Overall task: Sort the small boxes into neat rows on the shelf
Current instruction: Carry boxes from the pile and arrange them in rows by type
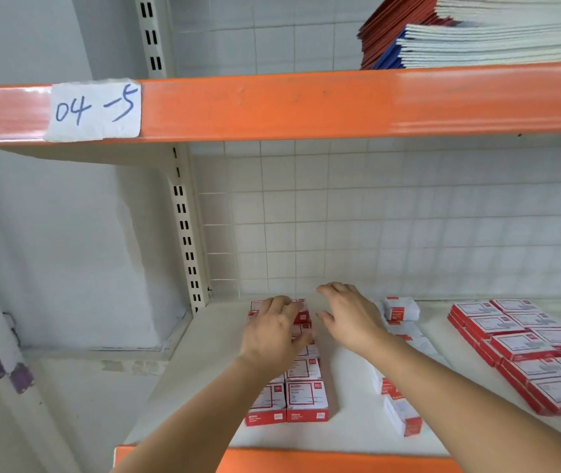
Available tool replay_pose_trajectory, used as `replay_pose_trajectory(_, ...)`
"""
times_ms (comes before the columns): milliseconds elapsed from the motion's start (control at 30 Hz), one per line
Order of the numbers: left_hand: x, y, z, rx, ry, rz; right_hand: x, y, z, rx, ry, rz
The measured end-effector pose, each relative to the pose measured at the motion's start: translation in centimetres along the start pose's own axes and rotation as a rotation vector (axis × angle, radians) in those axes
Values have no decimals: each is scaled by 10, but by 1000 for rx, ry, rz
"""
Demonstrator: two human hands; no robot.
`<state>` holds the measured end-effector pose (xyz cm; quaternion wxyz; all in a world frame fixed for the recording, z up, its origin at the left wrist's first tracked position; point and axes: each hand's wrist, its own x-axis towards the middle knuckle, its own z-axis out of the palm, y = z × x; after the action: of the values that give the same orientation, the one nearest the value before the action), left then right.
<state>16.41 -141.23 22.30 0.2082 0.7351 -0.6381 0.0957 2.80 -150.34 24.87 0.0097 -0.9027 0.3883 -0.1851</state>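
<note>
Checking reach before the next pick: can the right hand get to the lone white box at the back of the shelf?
Probably yes. The right hand hovers open just left of the white box, with bare shelf between them. Nothing stands in that gap, and the box's top and near side are exposed.

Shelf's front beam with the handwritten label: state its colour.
Orange. The beam shows best in the head view, the only one, with a white paper label taped on it.

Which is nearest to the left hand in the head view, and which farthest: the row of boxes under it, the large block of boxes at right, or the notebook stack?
1. Row of boxes: directly under the left hand, which rests on it.
2. Large block of boxes: same shelf, far right.
3. Notebook stack: upper shelf, top right.
</note>
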Motion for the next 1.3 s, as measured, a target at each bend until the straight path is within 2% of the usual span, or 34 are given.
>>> replay_pose_trajectory(333, 23, 114, 10, -66, -39, 157, -87, 96, -63, -98, 65, 175)
replay_pose_trajectory(567, 18, 231, 33, -79, -122, 255, -182, 187, -109, -200, 38, 331)
replay_pose_trajectory(967, 5, 434, 84, -209, -260, 478, -335, 323, -165, -234, -26, 592)
replay_pose_trajectory(1300, 41, 565, 138, -286, -302, 647, -393, 434, -190, -286, 2, 766)
